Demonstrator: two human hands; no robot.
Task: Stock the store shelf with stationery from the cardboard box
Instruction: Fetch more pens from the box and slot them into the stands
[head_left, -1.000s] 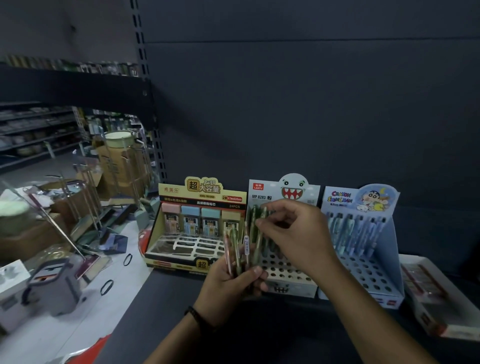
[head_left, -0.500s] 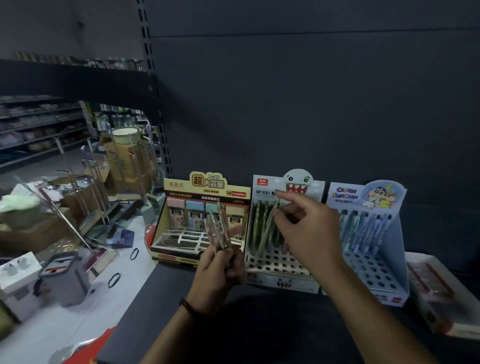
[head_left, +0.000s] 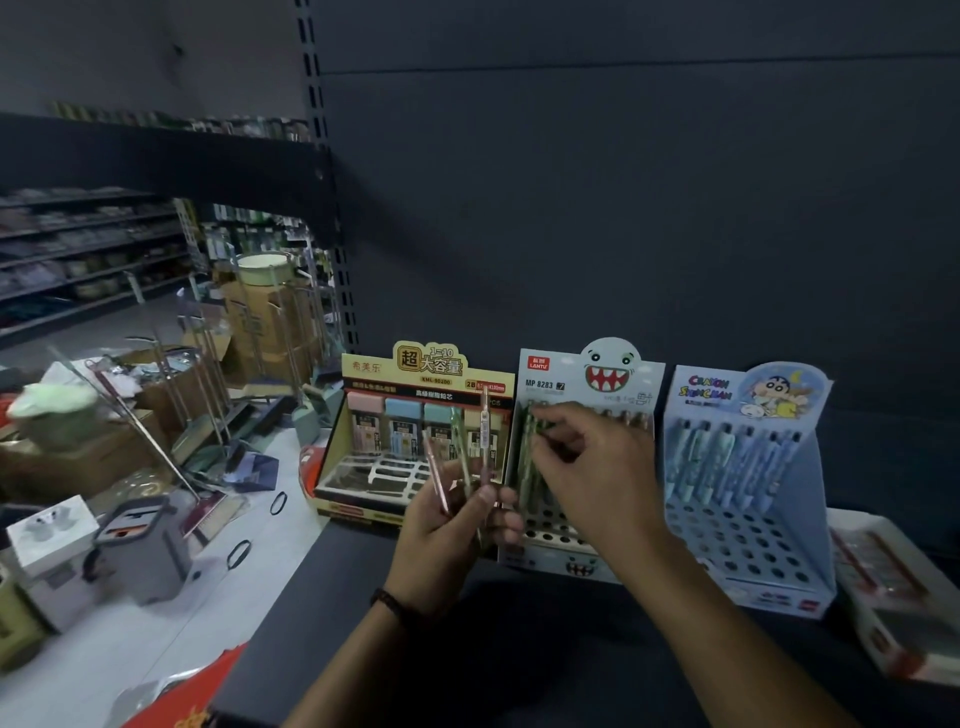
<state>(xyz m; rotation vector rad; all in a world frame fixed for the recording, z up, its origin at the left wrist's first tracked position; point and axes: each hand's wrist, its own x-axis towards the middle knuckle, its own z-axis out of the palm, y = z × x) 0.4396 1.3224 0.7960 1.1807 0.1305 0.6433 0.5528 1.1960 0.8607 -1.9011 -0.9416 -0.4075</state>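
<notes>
Here, the dark shelf (head_left: 519, 654) stands beside a cluttered floor (head_left: 124, 644).

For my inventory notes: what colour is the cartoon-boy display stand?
The display stand is light blue; head view shows it.

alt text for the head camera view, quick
A person's right hand pinches a green pen in the monster-face display box on a dark shelf, while the left hand holds a few more pens. A yellow lead-refill box and blue Crayon Shinchan pen display flank it.
</notes>
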